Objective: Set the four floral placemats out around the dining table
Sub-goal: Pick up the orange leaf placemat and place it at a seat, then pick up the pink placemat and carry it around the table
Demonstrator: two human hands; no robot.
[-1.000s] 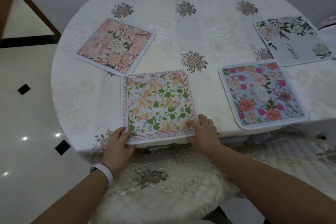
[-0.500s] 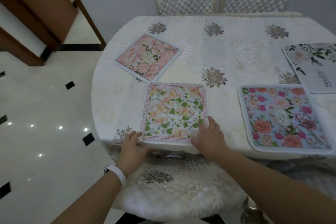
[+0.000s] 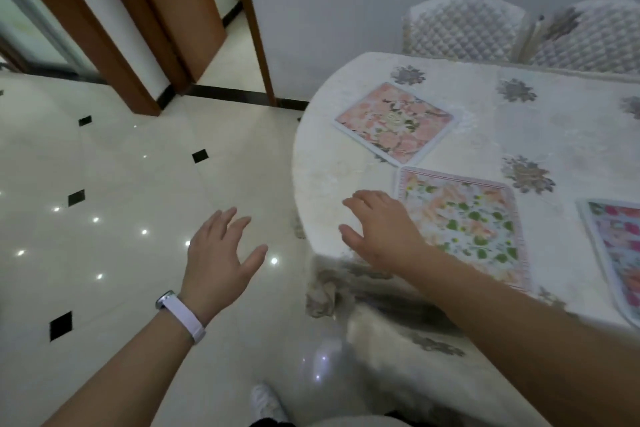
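Observation:
Three floral placemats show on the round dining table [image 3: 322,163]. A pink one [image 3: 394,121] lies tilted near the left rim. A green-leaf mat with a red border [image 3: 464,222] lies flat at the near edge. Only the corner of a blue mat with red roses [image 3: 620,246] shows at the right edge of the view. My right hand [image 3: 381,229] hovers open over the tablecloth, just left of the green-leaf mat. Over the floor, left of the table, my left hand [image 3: 218,253] is open and holds nothing. The fourth mat is out of view.
A cushioned chair seat [image 3: 388,333] with a draped cover stands at the table's near edge. Two quilted chair backs [image 3: 464,28] stand behind the table. Glossy tiled floor [image 3: 121,201] spreads to the left, with wooden door frames [image 3: 114,28] beyond.
Both hands have let go of the green-leaf mat and swung left, the left one now off the table. The view has turned left, pushing the table to the right.

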